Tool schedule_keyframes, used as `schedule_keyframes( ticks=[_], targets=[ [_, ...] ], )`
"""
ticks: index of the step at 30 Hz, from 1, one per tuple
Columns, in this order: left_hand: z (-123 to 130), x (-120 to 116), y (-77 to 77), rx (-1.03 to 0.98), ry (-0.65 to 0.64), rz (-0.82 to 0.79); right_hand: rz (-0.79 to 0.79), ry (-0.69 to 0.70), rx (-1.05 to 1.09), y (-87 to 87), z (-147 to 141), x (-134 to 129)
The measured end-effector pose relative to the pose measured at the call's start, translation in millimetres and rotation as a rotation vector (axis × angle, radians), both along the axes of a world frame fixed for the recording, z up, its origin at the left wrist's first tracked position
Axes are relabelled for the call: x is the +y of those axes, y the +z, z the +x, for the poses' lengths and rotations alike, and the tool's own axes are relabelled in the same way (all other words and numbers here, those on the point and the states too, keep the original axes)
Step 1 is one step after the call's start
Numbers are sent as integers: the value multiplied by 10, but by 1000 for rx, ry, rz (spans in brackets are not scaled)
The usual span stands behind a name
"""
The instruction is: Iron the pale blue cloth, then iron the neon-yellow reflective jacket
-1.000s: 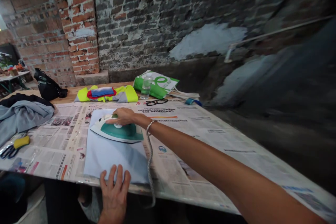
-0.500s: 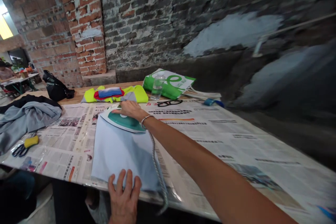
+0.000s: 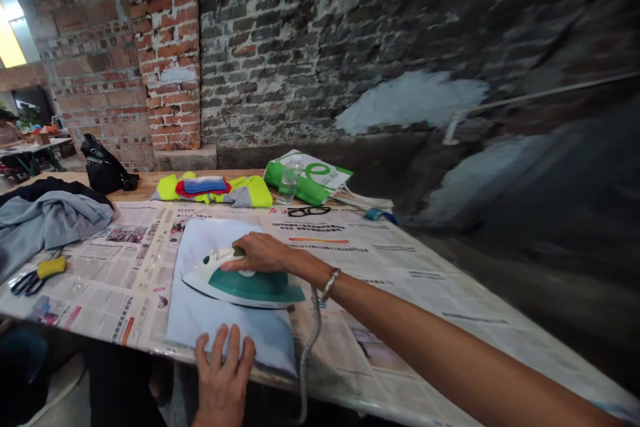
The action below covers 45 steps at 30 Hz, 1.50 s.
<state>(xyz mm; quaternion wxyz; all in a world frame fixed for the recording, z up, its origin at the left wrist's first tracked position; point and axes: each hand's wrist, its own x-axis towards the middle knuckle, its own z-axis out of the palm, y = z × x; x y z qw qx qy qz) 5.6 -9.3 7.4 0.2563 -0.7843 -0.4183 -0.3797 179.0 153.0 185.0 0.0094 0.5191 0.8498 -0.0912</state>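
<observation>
Newspaper (image 3: 400, 273) covers the worktop before a brick wall (image 3: 300, 47). One right hand (image 3: 263, 253) is clamped on one green-and-white iron (image 3: 255, 288), flat on one pale blue cloth (image 3: 197, 323); one left hand (image 3: 223, 370), open with fingers apart, touches the cloth's near edge. Behind sit one green bag (image 3: 323, 180) and one pair of glasses (image 3: 306, 211).

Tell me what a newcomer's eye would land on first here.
Likely the teal iron on the pale blue cloth, gripped by the right hand, with the left hand at the cloth's near edge. Next comes the bright yellow fabric at the back of the newspaper-covered table, left of the green bag.
</observation>
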Motion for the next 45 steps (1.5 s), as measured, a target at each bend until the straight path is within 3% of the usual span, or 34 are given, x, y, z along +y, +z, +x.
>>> schedule_keyframes(
  ticks=[5, 13, 17, 21, 24, 26, 28, 31, 35, 42, 45],
  targets=[
    [-9, 9, -7, -1, -5, 18, 123, -102, -69, -54, -66, 62],
    [-3, 6, -109, 40, 32, -13, 183, -292, -5, -56, -64, 780],
    [-54, -47, -106, 76, -10, -86, 183, -339, 11, 11, -83, 905],
    [-262, -102, 123, -127, -142, -178, 158, -268, -25, 155, -103, 636],
    [-490, -52, 375, -263, -50, -191, 149, -203, -70, 198, -125, 207],
    [-623, 39, 451, -261, 21, -160, 119, -182, -95, 166, -156, -123],
    [-720, 134, 405, -203, 82, -120, 82, -196, -110, 99, -193, -423],
    [-807, 214, 204, -108, 120, -78, 41, -253, -114, 10, -206, -699],
    [-869, 219, 45, -111, 121, -140, -5, -356, -116, -5, -31, -712],
    [-902, 255, 32, -195, 83, -196, 50, -616, -78, -149, 676, -554],
    [-916, 256, 46, -202, 86, -204, 54, -637, -57, -144, 874, -557]
  ],
)
